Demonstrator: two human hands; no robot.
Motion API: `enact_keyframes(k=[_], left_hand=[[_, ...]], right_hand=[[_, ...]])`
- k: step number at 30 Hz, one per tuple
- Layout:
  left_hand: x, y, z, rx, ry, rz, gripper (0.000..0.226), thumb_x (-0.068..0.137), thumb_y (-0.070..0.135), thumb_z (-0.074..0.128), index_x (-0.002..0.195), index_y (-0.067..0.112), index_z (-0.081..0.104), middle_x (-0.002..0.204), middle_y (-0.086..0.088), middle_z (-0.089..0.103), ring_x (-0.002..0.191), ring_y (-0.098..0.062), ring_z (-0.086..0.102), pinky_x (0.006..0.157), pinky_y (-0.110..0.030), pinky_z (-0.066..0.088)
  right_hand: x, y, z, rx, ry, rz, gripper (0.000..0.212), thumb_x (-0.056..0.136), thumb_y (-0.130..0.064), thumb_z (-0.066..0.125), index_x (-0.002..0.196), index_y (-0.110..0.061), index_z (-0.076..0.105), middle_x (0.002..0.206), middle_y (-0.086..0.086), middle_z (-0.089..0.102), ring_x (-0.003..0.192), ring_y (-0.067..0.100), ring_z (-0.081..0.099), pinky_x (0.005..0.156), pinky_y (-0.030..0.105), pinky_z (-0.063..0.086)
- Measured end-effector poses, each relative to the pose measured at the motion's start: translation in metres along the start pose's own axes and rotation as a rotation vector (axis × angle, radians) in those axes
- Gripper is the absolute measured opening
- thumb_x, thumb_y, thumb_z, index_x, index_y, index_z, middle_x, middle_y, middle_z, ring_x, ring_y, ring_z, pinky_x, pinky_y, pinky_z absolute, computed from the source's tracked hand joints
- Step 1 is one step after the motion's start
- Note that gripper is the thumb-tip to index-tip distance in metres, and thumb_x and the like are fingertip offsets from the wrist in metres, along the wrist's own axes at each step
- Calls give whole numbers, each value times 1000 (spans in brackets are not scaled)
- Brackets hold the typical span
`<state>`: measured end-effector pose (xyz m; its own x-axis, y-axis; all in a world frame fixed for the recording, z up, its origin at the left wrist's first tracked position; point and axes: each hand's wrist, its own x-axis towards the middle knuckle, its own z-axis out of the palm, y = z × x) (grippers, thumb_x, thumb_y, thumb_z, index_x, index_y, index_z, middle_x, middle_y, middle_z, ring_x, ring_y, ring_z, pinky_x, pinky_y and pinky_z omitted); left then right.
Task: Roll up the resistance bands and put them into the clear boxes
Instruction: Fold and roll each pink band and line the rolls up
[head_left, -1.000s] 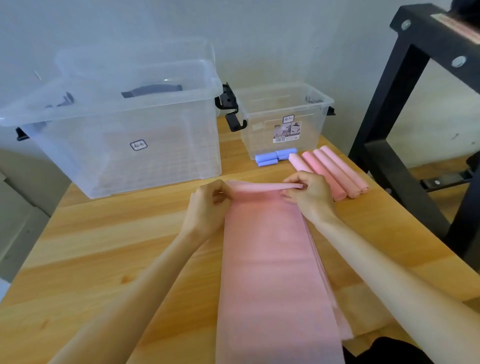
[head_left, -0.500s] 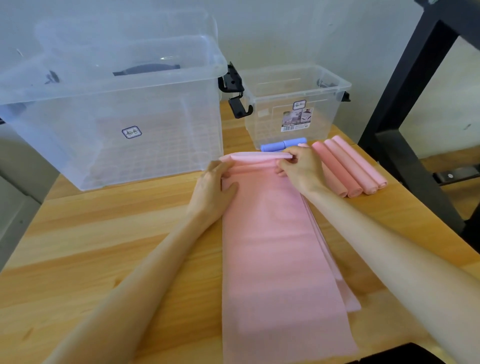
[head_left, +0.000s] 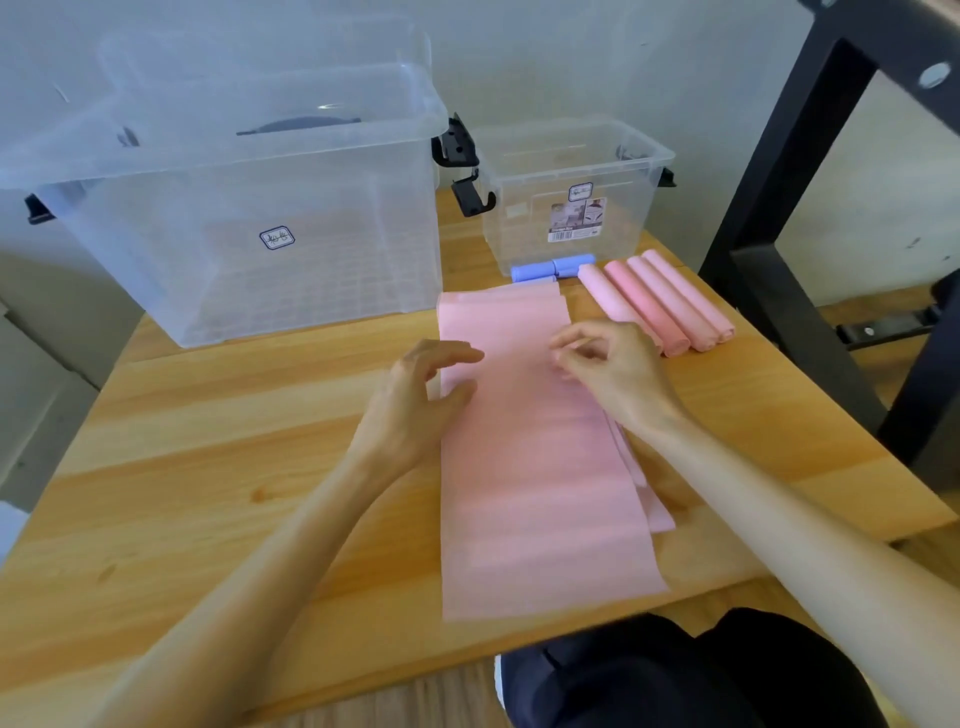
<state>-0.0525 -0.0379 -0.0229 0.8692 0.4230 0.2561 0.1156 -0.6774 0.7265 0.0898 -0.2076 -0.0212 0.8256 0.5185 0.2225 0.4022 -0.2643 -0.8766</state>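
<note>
- Wooden table (head_left: 218, 467) carries everything in the head view: a large clear box (head_left: 234, 208) at its far-left corner, a small clear box (head_left: 571, 197) along the far edge to the right, both open-topped with nothing of the bands visibly inside
- Between the two forearms a flat pink band (head_left: 535, 467) runs from the near edge, which its end overhangs, toward the far edge; more pink layers show under its right side
- Four rolled pink bands (head_left: 660, 306) lie side by side near the far-right corner, and blue rolls (head_left: 553, 267) touch the front of the small box
- Left hand (head_left: 415, 410) hangs over the band's left edge, fingers loosely curled and apart, gripping nothing that I can see
- Right hand (head_left: 613, 374) sits over the band's right half, thumb and fingertips drawn close; whether they nip the material is lost to blur
- Far end of the band lies flat beyond both hands, toward the boxes
- Judgement: the step is starting the roll; reach to that far end, take both corners, fold a narrow, even first turn, then keep edges squared so it rolls tight and straight
</note>
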Motion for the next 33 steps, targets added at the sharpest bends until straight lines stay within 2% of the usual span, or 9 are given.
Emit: enact_keyframes(k=[4, 6, 11, 14, 17, 20, 24, 29, 33], left_hand=[[-38, 14, 6, 42, -35, 45, 29, 88, 11, 67, 112, 28, 72, 128, 15, 62, 113, 1, 55, 89, 2, 32], [-53, 18, 4, 75, -33, 61, 29, 89, 11, 67, 111, 29, 73, 129, 18, 61, 112, 2, 54, 85, 5, 30], [-103, 25, -4, 91, -23, 141, 25, 89, 15, 68, 103, 34, 74, 124, 27, 61, 107, 9, 58, 83, -1, 38], [-130, 25, -4, 105, -55, 180, 13, 89, 35, 68, 100, 36, 75, 123, 28, 60, 111, 7, 57, 90, -14, 45], [-144, 22, -7, 142, -131, 176, 31, 80, 62, 61, 100, 41, 73, 128, 31, 56, 121, 6, 50, 96, -17, 42], [-154, 24, -6, 128, -185, 180, 40, 74, 71, 64, 100, 42, 72, 131, 33, 52, 124, 9, 44, 96, -15, 36], [-158, 25, -4, 133, -157, 170, 33, 75, 65, 66, 97, 40, 73, 129, 32, 53, 123, 8, 44, 94, -17, 38], [-164, 31, 4, 120, -66, 140, 10, 83, 42, 69, 85, 33, 74, 118, 28, 58, 115, 2, 50, 87, -15, 42], [-164, 30, 6, 102, -27, 104, 5, 86, 34, 69, 85, 31, 73, 111, 25, 59, 111, -4, 52, 85, -15, 43]], right_hand=[[-53, -15, -11, 37, -80, -22, 19, 86, 0, 69, 85, -18, 73, 95, -4, 73, 84, 12, 70, 81, 24, 54], [-78, -23, -20, 41, -121, -55, 15, 85, 0, 70, 87, -14, 75, 95, -6, 73, 84, 7, 68, 78, 16, 50], [-136, -25, -47, 1, -250, -102, 9, 84, -9, 73, 85, -17, 77, 85, -9, 70, 83, 8, 64, 75, 20, 50], [-157, -16, -59, -20, -344, -99, 2, 83, -20, 76, 84, -21, 78, 88, -9, 69, 92, 12, 63, 82, 20, 48], [-167, -7, -63, -76, -397, -120, 18, 72, -38, 79, 84, -24, 78, 93, -12, 67, 103, 10, 58, 93, 14, 39], [-172, -1, -58, -103, -368, -159, 20, 71, -39, 78, 82, -23, 78, 92, -12, 65, 106, 12, 55, 95, 14, 38], [-174, 3, -51, -144, -314, -187, 4, 80, -26, 77, 79, -22, 78, 91, -11, 65, 105, 12, 55, 98, 23, 38], [-178, 6, -46, -186, -263, -207, 8, 86, -26, 71, 82, -19, 72, 89, -10, 64, 101, 11, 55, 95, 29, 39], [-184, 5, -41, -175, -235, -181, 18, 81, -40, 72, 93, -26, 71, 97, -16, 61, 106, 8, 54, 92, 16, 40]])
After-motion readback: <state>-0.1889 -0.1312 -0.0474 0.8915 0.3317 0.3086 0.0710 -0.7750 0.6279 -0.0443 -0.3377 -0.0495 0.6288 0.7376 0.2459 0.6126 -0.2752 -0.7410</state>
